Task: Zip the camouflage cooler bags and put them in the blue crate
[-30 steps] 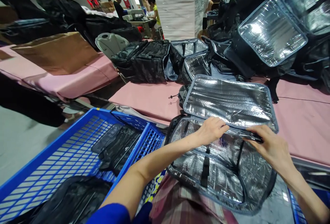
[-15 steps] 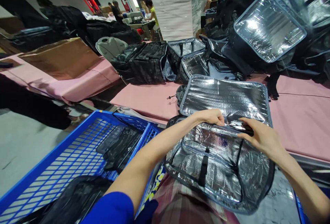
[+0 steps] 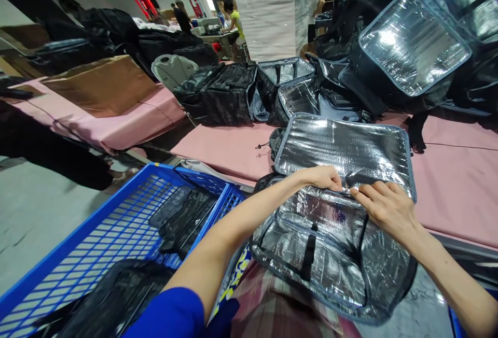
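An insulated cooler bag lies open before me, its silver foil lining facing up and its foil-lined lid folded back on the pink table. My left hand is closed, pinching the bag's rim at the lid seam. Just right of it, my right hand is closed over the same rim, thumb and fingertips close to the left hand's. Whether a small tool is tucked in the right palm is hidden. A black strap runs down the lining inside.
At left stands a blue plastic crate holding dark bags. Behind, more foil-lined bags line the pink table. A large open bag rises at back right. A cardboard box sits at back left; people work farther off.
My right hand has turned over and moved in beside the left, its fingers now closing on the rim. The shiny, dark object seen in it earlier no longer shows. My left hand keeps its pinch.
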### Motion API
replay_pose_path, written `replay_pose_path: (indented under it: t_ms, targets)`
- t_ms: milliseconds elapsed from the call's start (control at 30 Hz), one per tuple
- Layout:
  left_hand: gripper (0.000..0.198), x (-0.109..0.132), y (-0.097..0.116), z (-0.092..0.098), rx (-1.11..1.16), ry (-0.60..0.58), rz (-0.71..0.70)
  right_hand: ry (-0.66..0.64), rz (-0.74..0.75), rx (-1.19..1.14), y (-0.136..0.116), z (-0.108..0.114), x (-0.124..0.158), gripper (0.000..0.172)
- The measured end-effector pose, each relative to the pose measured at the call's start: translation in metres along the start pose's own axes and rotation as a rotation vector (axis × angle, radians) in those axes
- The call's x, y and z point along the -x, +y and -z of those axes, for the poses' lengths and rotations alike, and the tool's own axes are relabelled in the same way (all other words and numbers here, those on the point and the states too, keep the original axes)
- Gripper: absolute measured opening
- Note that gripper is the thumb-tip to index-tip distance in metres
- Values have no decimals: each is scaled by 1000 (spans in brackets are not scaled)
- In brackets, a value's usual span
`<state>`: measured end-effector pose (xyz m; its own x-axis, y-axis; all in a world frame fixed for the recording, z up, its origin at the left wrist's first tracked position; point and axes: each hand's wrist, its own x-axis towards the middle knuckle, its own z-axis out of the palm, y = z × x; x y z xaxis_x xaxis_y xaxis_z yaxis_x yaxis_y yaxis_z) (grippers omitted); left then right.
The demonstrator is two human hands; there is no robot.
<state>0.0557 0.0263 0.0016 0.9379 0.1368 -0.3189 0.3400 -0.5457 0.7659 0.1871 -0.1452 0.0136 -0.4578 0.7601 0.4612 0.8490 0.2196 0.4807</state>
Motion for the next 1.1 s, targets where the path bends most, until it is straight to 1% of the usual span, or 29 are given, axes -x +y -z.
replay_pose_path:
  t_ms: [133,200,300,400,600,767,833,967,1100]
  targets:
    - [17,0,-2,-1,-11,7,-6,-73,-9,-142,10,-11,4,15]
    - [16,-1,-3,-1,-2,8,-13,-105,-8,-210,15,-18,5,16]
    - [13,-2,-5,-2,33,21,-10,-118,-12,-315,22,-25,4,20]
    - [12,-3,-7,-3,65,25,-10,-119,10,-374,26,-26,2,20]
    - [12,-1,-6,-2,59,26,-8,-160,60,-331,25,-24,-2,24]
    - [14,4,-2,2,3,-23,-92,-123,9,-320,19,-27,-5,22]
    - [14,5,-2,2,-16,-27,-89,-122,26,-285,17,-28,-5,22]
    - [16,4,-1,1,-22,11,-25,-94,39,-212,14,-21,0,23]
    - [15,12,5,-5,-74,84,-21,-14,0,-166,14,-3,13,20]
